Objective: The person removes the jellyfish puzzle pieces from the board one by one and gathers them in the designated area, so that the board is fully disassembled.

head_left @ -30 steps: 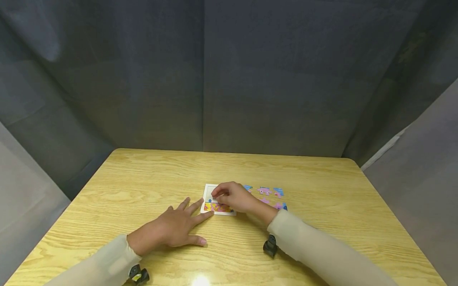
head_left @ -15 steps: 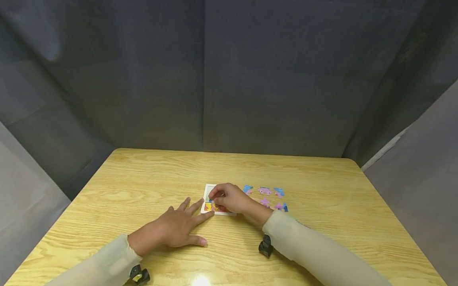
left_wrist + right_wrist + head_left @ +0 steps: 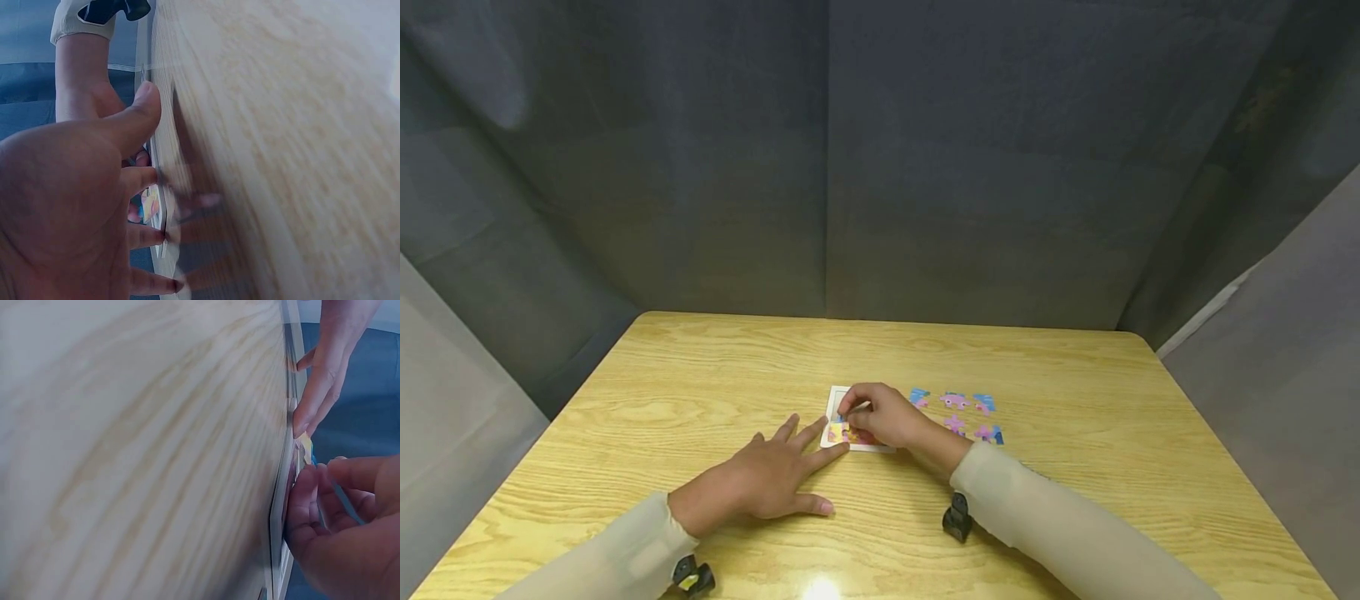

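Note:
A small jigsaw puzzle in a white-bordered tray (image 3: 833,400) lies on the table, with yellow and pink pieces along its near side. My left hand (image 3: 767,479) lies spread on the tabletop, fingertips touching the tray's left and near edges. Over the tray, my right hand (image 3: 883,417) pinches a jigsaw piece (image 3: 306,447) between thumb and forefinger. Yellow and blue show on this piece, low at the tray's left part. My right hand covers much of the tray, and the left wrist view shows only a sliver of the puzzle (image 3: 150,205).
To the right of the tray lie several loose jigsaw pieces, among them a pink one with an eye (image 3: 955,401) and a pink-and-blue one (image 3: 989,434). The wooden table (image 3: 1037,367) ends at a dark curtain (image 3: 970,167) behind.
My right hand has shifted slightly left and down over the tray, uncovering more loose pieces. The yellow piece at its fingertips now looks paler and raised. My left hand has stayed in place.

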The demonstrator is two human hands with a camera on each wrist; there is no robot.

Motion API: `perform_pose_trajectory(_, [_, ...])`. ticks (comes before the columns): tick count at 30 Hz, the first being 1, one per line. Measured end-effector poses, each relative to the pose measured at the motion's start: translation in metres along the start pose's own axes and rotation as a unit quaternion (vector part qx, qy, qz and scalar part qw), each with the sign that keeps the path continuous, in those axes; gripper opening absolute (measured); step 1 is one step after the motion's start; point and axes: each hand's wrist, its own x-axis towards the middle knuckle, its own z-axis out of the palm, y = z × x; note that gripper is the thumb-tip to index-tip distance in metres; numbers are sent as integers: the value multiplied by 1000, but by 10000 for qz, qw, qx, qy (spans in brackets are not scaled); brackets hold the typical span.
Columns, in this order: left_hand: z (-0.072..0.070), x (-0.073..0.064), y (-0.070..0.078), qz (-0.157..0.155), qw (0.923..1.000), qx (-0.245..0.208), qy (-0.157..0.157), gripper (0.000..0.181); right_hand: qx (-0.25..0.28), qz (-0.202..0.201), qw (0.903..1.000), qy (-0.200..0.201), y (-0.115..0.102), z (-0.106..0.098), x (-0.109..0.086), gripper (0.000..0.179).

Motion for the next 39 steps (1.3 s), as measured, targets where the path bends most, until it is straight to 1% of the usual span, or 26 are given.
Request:
perform_pose_trajectory(8, [1,1,0,-49,10000,28,-40,84,102,-179,9998,-84,1,2,2,15])
perform_pose_trajectory(15, [1,1,-1,-59,10000,9,-49,84,168,-174,9997,40,-5,8,3,18])
perform_pose_trajectory(21, [0,0,1,-75,10000,27,-54,84,188,-25,9996,188,-6,13,4,21])
perform_pose_trajectory(27, [-1,0,1,-55,10000,44,-26,84,179,202,9989,373,-6,15,4,18])
perform_pose_trajectory(31, [0,0,0,-43,10000,53,-7,84,155,309,9983,477,-6,14,5,16])
perform_pose_trajectory(35, [0,0,0,-32,10000,63,-5,85,258,408,9970,605,-5,12,5,15])
perform_pose_trajectory(39, [0,0,0,-37,10000,39,-12,85,351,461,9963,638,-4,8,6,15])
